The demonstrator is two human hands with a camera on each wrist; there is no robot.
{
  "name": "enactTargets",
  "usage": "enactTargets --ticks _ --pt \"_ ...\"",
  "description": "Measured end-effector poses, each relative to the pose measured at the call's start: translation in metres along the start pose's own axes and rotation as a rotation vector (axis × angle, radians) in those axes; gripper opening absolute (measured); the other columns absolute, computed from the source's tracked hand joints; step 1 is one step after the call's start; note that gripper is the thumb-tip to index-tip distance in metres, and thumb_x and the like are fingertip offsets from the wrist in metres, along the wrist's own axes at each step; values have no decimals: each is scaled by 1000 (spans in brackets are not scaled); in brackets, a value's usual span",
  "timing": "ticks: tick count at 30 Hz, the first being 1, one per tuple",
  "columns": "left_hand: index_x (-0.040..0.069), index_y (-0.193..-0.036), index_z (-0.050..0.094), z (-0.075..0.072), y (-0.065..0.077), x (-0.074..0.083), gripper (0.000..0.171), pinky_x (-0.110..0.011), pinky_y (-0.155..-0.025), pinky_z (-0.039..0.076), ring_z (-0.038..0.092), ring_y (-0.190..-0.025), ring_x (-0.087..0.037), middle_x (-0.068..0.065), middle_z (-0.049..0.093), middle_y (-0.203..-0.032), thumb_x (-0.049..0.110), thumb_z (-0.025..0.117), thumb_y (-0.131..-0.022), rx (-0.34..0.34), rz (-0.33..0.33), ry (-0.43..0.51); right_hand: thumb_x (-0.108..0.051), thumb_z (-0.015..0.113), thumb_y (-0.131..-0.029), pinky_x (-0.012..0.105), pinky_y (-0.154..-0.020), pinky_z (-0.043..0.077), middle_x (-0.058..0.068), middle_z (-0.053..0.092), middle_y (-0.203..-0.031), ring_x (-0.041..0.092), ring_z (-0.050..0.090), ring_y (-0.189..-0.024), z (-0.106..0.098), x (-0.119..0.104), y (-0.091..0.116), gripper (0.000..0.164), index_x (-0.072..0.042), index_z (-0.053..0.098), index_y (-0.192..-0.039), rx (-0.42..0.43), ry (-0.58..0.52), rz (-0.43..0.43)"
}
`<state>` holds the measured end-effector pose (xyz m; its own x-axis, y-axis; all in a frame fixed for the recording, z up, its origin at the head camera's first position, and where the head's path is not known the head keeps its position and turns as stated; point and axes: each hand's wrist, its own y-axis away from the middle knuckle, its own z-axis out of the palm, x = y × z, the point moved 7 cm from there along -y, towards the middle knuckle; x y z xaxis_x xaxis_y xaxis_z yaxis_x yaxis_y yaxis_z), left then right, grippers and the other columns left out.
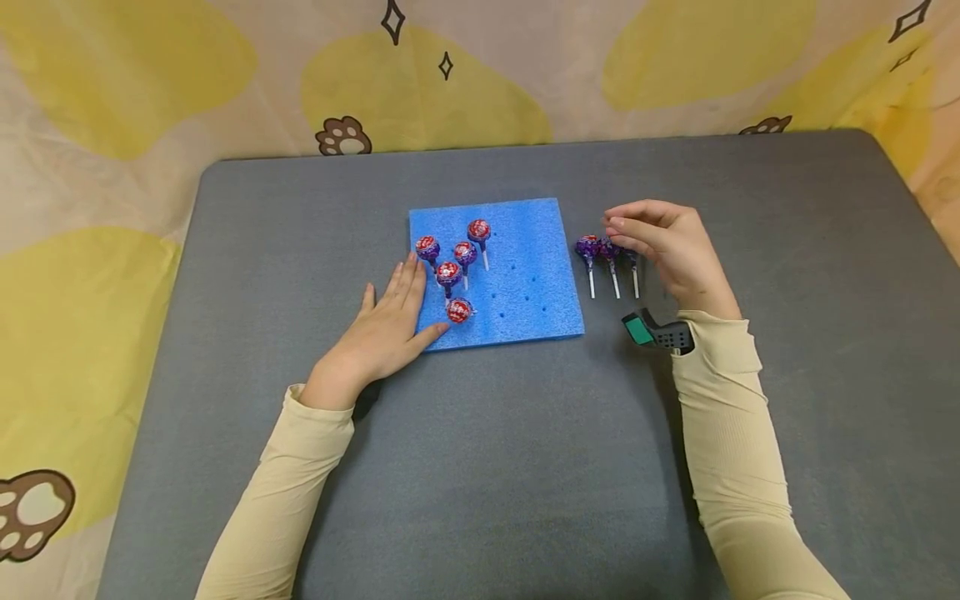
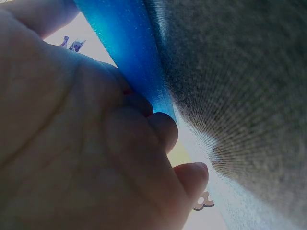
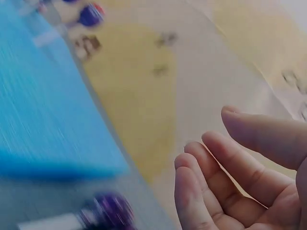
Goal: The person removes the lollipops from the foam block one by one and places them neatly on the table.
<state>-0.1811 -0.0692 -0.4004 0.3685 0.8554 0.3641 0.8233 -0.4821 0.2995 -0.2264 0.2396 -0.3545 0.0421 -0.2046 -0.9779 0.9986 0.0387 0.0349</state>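
Observation:
Several lollipops in red and purple wrappers stand in the left half of a blue foam board [image 1: 517,317]; one is the front lollipop [image 1: 459,311]. My left hand [image 1: 382,333] lies along the board's left edge, fingers straight and touching it. In the left wrist view those fingers [image 2: 139,139] meet the side of the foam. To the right of the board, three lollipops lie in a row, among them the leftmost lollipop [image 1: 588,247]. My right hand [image 1: 667,242] hovers over the right end of that row, its fingers [image 3: 235,163] loosely bent with nothing between them.
A grey table [image 1: 510,467] carries the board. Small holes dot the board's right half. A patterned yellow and cream cloth [image 1: 480,92] hangs behind the table and spreads at its left. A black and green wrist device [image 1: 656,331] sits on the right wrist.

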Motion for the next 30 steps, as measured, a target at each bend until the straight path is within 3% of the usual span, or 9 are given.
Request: enactTargets --ticks 9,13,15,21,30 --pt "3 -149 -6 0 0 0 83 -58 -109 -3 -11 -142 -26 -10 -17 -155 50 39 -98 11 -2 4 2 68 -83 27 -79 51 6 70 -90 19 66 -84 67 11 9 10 -2 73 -92 -165 195 -16" --pt "3 -149 -6 0 0 0 83 -59 -108 -4 -12 -142 -26 -10 -17 -155 50 39 -98 6 -5 3 -1 70 -83 27 -78 50 4 70 -92 17 66 -85 92 17 16 14 2 71 -96 -234 266 -8" --pt "3 -149 -6 0 0 -1 84 -59 -108 -4 -12 -142 -26 -9 -17 -155 51 38 -97 4 -9 3 -1 70 -83 26 -77 50 10 70 -94 16 66 -85 103 20 20 17 5 70 -99 -264 284 -1" --pt "3 -149 -6 0 1 -1 83 -58 -109 -3 -12 -142 -26 -9 -17 -155 51 38 -97 7 -18 4 -1 69 -84 28 -78 51 26 65 -102 18 65 -86 126 28 30 20 8 68 -101 -338 304 5" --pt "4 -150 -5 -1 1 -1 82 -59 -109 -3 -11 -142 -25 -7 -19 -155 51 38 -98 11 -15 5 2 73 -80 29 -74 53 19 67 -98 20 65 -84 147 34 38 24 9 67 -102 -396 315 -49"
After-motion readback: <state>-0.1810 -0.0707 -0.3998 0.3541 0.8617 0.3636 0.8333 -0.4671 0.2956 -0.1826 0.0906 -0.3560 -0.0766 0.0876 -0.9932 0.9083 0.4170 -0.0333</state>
